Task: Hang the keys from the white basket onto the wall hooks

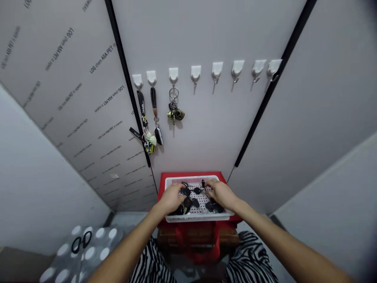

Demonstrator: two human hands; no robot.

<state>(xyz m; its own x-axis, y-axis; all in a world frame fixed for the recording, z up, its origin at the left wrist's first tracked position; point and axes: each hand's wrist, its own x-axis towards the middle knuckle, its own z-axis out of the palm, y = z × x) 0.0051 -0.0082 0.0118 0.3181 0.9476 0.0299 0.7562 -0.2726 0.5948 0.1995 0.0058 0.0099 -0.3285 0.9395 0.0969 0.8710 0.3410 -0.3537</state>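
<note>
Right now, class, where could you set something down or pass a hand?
Free: the white panel below the five rightmost hooks; the polka-dot surface between the black-handled scissors and left forearm. Crowded: the white basket, where keys lie about the left hand and right hand; the three leftmost hooks, hung with keychains.

The single view looks from the person's head, forward and down along both arms [272, 232]. The left hand [172, 197] and right hand [222, 194] are near, hooks [217, 70] farther off beyond them, legs [250, 259] closer in. Far up and right of the right hand, dark blur is perhaps lens edge.
</note>
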